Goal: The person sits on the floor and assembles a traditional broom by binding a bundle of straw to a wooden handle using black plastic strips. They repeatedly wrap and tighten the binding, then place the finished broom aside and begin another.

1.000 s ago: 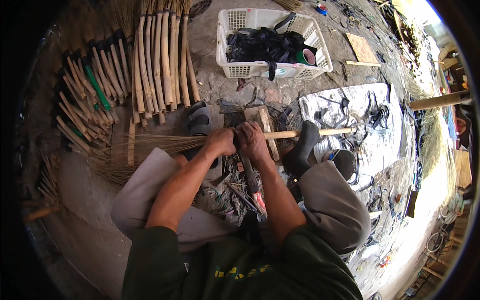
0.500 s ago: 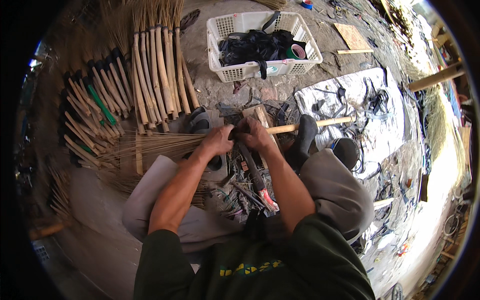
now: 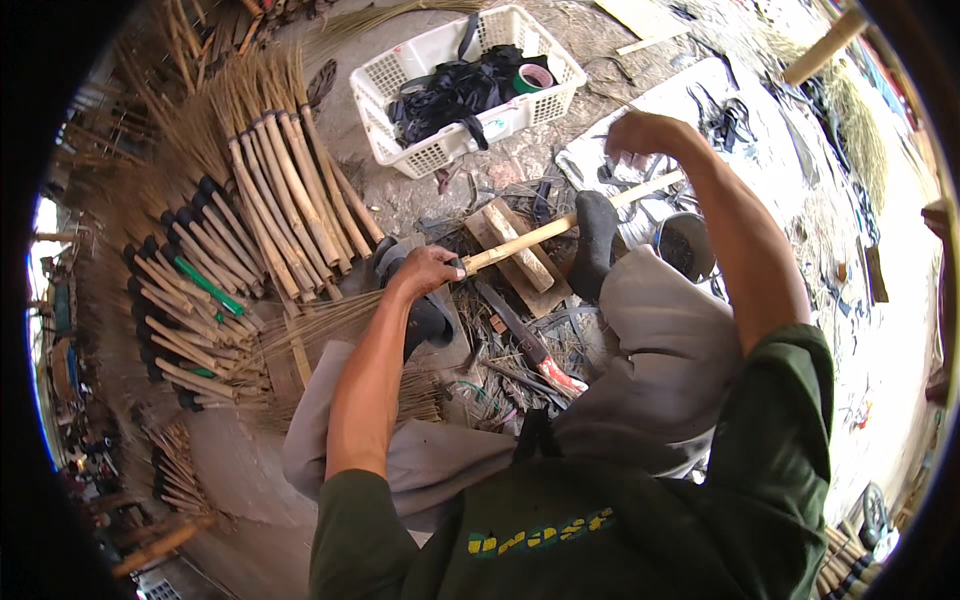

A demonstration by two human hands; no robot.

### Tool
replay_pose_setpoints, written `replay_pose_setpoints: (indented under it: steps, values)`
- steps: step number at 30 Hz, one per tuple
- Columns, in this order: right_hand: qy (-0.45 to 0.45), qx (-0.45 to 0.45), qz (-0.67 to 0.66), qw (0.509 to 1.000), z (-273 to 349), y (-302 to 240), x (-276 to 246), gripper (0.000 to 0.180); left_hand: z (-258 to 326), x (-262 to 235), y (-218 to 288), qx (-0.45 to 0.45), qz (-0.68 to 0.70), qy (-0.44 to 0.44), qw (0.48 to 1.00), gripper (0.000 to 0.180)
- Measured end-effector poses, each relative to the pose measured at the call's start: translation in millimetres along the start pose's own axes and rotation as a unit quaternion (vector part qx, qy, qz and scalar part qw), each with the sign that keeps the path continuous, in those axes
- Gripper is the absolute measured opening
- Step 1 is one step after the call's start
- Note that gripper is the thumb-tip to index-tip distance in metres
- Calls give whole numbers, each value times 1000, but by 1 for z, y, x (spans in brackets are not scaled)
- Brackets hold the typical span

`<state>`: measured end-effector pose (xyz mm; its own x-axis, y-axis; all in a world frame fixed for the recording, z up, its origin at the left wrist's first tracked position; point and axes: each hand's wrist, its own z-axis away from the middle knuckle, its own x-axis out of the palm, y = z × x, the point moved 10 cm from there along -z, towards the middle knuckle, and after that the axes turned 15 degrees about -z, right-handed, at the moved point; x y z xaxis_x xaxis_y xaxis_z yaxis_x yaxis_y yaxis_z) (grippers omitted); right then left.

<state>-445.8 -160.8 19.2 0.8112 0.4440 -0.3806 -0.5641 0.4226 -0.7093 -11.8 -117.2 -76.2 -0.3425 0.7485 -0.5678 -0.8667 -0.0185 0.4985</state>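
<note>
My left hand (image 3: 430, 270) is closed around a broom where its bristles (image 3: 320, 325) meet the bamboo handle (image 3: 535, 238). Black binding (image 3: 457, 265) shows at that joint, by my thumb. The handle runs to the right over a wooden block (image 3: 522, 255) and past my dark-socked foot (image 3: 595, 235). Raised over the white sheet (image 3: 580, 155), my right hand (image 3: 648, 138) is bent down at the wrist. Its fingers are blurred and partly hidden, so any hold is unclear. A knife-like tool with a red-and-white grip (image 3: 560, 378) lies between my legs.
A white plastic basket (image 3: 385, 135) of black strips and a tape roll (image 3: 533, 78) stands ahead. Finished-looking brooms (image 3: 290, 200) lie in rows at left. Black strips (image 3: 730, 120) lie on the sheet; a dark-filled container (image 3: 683, 245) sits by my right knee. Scraps litter the floor.
My right hand has left the binding and swung up and right, over the sheet. My left hand stays on the broom's joint. The whole view has shifted and turned slightly.
</note>
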Motion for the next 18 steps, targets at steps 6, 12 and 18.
replay_pose_setpoints:
  steps: [6,12,18]
  values:
    - [-124,-43,519,845,92,223,79,21,23,-6,18,-9,-67,31,997,59]
    - [304,243,54,920,122,290,72,44,44,-13,29,-5,-111,111,988,54]
    - [299,249,16,921,117,262,86,34,58,-14,51,39,-199,191,960,43]
